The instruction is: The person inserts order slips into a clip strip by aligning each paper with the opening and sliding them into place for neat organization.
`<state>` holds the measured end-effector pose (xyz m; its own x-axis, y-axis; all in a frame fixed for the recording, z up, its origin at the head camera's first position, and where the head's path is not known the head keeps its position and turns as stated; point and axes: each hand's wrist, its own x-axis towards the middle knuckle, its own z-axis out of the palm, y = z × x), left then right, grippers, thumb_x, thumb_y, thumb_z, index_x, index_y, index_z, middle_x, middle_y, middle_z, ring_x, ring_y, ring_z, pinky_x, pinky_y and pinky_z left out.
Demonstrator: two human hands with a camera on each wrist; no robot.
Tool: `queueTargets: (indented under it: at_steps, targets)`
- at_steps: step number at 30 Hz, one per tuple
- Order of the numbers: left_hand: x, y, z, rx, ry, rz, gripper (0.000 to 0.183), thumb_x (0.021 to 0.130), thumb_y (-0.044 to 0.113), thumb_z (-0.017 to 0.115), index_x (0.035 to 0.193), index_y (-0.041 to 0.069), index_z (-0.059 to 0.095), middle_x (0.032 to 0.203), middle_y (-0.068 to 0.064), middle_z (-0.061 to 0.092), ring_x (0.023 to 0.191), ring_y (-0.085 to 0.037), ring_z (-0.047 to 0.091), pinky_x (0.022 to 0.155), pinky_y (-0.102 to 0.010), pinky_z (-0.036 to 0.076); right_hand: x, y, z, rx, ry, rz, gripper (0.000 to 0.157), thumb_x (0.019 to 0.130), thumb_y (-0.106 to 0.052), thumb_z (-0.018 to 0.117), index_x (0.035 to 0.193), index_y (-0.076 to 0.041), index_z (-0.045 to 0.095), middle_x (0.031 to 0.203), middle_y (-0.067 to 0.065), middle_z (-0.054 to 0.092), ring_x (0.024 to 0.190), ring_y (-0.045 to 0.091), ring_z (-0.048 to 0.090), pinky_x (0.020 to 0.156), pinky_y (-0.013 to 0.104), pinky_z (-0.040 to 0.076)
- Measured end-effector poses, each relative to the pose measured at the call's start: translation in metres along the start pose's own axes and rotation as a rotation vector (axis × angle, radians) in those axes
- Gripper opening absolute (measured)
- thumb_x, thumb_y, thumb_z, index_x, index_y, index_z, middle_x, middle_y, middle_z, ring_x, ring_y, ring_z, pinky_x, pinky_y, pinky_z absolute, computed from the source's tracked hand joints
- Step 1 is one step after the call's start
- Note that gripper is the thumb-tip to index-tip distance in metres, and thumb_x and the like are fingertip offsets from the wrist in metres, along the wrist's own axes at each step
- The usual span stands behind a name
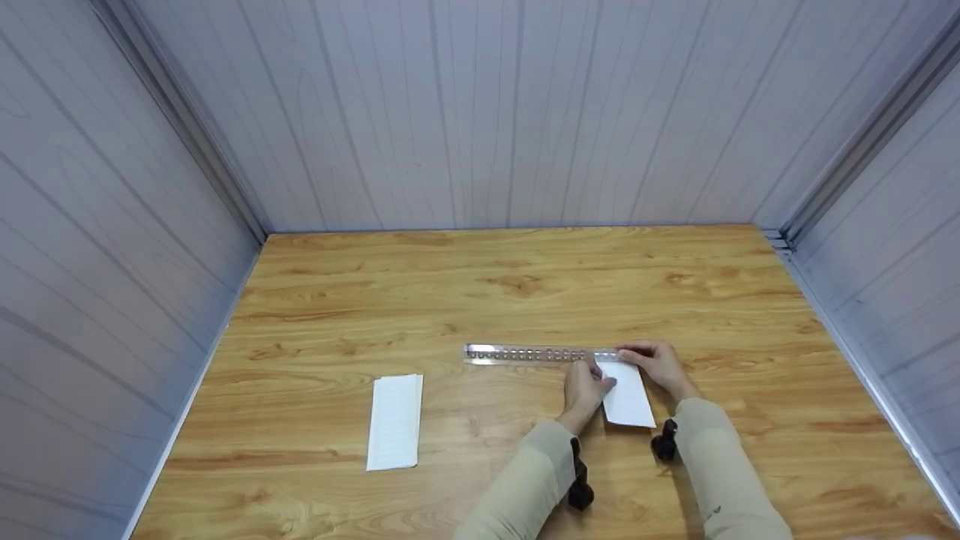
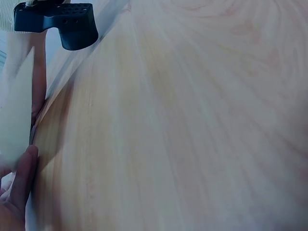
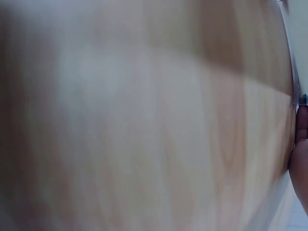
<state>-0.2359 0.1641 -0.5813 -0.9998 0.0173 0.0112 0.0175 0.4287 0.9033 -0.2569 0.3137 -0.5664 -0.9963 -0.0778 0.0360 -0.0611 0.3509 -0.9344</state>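
Observation:
A white slip of paper point(image 1: 631, 401) lies under the right part of a clear plastic ruler point(image 1: 525, 354), its lower end tilting toward the person. My left hand point(image 1: 582, 390) pinches the paper's left edge near the ruler, thumb on top. At the ruler's right end, my right hand point(image 1: 660, 366) grips it between thumb and forefinger, beside the paper's top corner. In the left wrist view the paper point(image 2: 17, 115) rises off the table above the left hand point(image 2: 17, 197). Only part of the right hand point(image 3: 301, 168) shows in the right wrist view, at the edge.
A small stack of white paper slips point(image 1: 394, 421) lies on the wooden table point(image 1: 315, 300), left of the hands. Grey panel walls point(image 1: 480, 112) enclose the table at the back and both sides. Black wrist cameras point(image 1: 580, 491) hang from both sleeves.

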Motion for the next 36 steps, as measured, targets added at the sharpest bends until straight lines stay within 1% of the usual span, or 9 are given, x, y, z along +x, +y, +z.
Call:
queueTargets:
  at_steps: [4,9,13,17,20,23,26,32,36]
  targets:
    - [0.000,0.000,0.000,0.005,0.002,0.004,0.027,0.065,0.004,0.073,0.051,0.007,0.050,0.048,0.008,0.040,0.044,-0.003,0.036,0.040,-0.016,0.030,0.003,0.008,-0.001,-0.013,0.010,-0.002,0.020,0.080,0.001,0.060,0.095,0.014,0.061,0.094,0.027,0.061,0.080,0.008,0.058,0.068,0.015,0.043]
    - [0.002,-0.002,-0.001,0.014,0.035,0.043,0.027,0.064,0.005,0.074,0.048,0.007,0.052,0.045,0.010,0.038,0.042,-0.002,0.034,0.039,-0.016,0.028,0.010,0.025,-0.003,-0.037,0.011,-0.009,0.021,0.079,-0.006,0.064,0.094,0.009,0.064,0.092,0.019,0.064,0.080,0.005,0.058,0.069,0.015,0.043]
    - [0.002,-0.002,-0.002,0.019,0.052,0.026,0.026,0.065,0.006,0.072,0.049,0.008,0.051,0.047,0.010,0.040,0.044,-0.003,0.035,0.041,-0.017,0.030,0.011,0.032,-0.003,-0.060,0.016,-0.025,0.023,0.079,-0.010,0.065,0.094,0.007,0.065,0.092,0.016,0.065,0.081,0.004,0.058,0.070,0.015,0.043]
    - [0.002,-0.003,-0.004,0.041,0.050,0.004,0.020,0.065,0.008,0.072,0.053,0.008,0.057,0.050,0.007,0.050,0.047,-0.005,0.042,0.045,-0.019,0.036,0.011,0.032,-0.003,-0.049,0.011,-0.040,0.023,0.079,-0.010,0.064,0.094,0.008,0.065,0.093,0.020,0.064,0.081,0.004,0.058,0.070,0.016,0.044]
    - [0.002,-0.004,-0.006,0.035,0.027,-0.014,0.015,0.068,0.007,0.072,0.058,0.006,0.061,0.052,0.004,0.055,0.046,-0.005,0.046,0.046,-0.019,0.039,0.011,0.032,-0.003,-0.041,0.010,-0.034,0.023,0.079,-0.009,0.064,0.094,0.009,0.065,0.094,0.022,0.063,0.081,0.004,0.058,0.070,0.015,0.043]
    - [0.003,-0.004,-0.010,-0.004,-0.010,-0.050,0.012,0.071,0.005,0.069,0.060,0.006,0.063,0.049,0.003,0.055,0.039,-0.004,0.047,0.040,-0.018,0.039,0.011,0.034,-0.002,-0.056,0.016,-0.030,0.024,0.079,-0.010,0.065,0.094,0.009,0.064,0.093,0.021,0.063,0.082,0.006,0.057,0.070,0.016,0.043]
    - [0.002,-0.005,-0.014,-0.057,-0.043,-0.057,0.013,0.073,0.000,0.064,0.061,0.004,0.063,0.045,-0.003,0.056,0.032,-0.005,0.046,0.034,-0.018,0.037,0.011,0.034,-0.003,-0.075,0.018,-0.025,0.025,0.079,-0.012,0.065,0.094,0.008,0.065,0.093,0.019,0.064,0.082,0.004,0.057,0.070,0.016,0.043]
    - [0.001,-0.008,-0.027,-0.124,-0.078,-0.046,0.014,0.074,-0.005,0.057,0.061,0.001,0.058,0.046,-0.009,0.056,0.034,-0.015,0.051,0.032,-0.019,0.037,0.011,0.034,-0.004,-0.084,0.018,-0.012,0.026,0.079,-0.014,0.065,0.095,0.006,0.065,0.095,0.018,0.064,0.083,0.004,0.058,0.071,0.016,0.044]
    - [-0.001,-0.008,-0.037,-0.142,-0.131,-0.039,0.013,0.077,-0.004,0.056,0.065,0.001,0.058,0.050,-0.011,0.058,0.039,-0.021,0.055,0.033,-0.021,0.040,0.011,0.034,-0.003,-0.076,0.024,-0.002,0.025,0.079,-0.013,0.065,0.096,0.007,0.065,0.095,0.019,0.064,0.082,0.004,0.058,0.071,0.016,0.044]
